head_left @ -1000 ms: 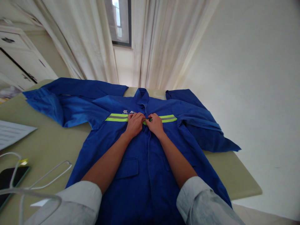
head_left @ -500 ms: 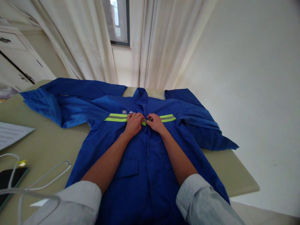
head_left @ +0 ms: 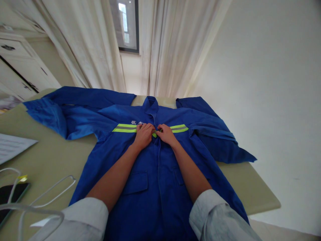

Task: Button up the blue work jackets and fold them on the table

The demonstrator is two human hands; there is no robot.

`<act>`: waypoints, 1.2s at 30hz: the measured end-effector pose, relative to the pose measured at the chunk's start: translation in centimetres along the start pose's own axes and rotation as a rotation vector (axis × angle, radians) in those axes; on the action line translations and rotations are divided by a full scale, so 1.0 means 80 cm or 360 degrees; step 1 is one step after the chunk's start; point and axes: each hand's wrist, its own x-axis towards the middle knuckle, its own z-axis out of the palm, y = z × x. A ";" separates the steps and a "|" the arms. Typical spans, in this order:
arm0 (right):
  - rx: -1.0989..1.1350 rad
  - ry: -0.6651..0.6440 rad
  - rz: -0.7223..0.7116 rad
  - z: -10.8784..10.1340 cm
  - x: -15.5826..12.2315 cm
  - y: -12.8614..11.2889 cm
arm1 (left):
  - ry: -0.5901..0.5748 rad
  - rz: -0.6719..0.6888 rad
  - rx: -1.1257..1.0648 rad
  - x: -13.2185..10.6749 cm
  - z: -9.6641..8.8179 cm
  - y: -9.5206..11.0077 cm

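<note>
A blue work jacket lies spread front side up, its collar pointing away from me and its sleeves out to both sides. A yellow-green reflective stripe crosses its chest. At the middle of that stripe, my left hand pinches one edge of the front opening. Close beside it, my right hand grips the other edge with bent fingers. Between the fingertips a bit of yellow-green stripe shows; any fastener there is hidden. Below my left wrist is a chest pocket flap.
The jacket rests on a pale green table. At left are a printed sheet, a dark phone and a looped white cable. Curtains hang behind, a cabinet stands far left, and a white wall rises at right.
Both hands stay at the chest stripe, with fingers shifted slightly and the right fingertips closer to the left. The whole view has moved a little, so things sit slightly lower.
</note>
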 end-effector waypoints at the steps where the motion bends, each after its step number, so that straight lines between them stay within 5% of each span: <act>1: 0.0048 0.0002 -0.0017 0.001 0.001 0.003 | -0.0004 0.0003 0.0005 0.000 0.000 0.001; 16: 0.0438 0.0239 -0.0048 0.003 0.002 0.005 | 0.0129 -0.0159 -0.0166 0.002 -0.011 0.008; 25: 0.0444 0.0178 -0.0107 -0.003 0.001 0.003 | 0.0099 -0.0113 -0.0123 0.001 -0.009 0.005; 36: 0.0395 0.0214 -0.0103 0.003 0.001 0.000 | 0.0081 -0.0356 -0.0664 0.012 0.000 -0.017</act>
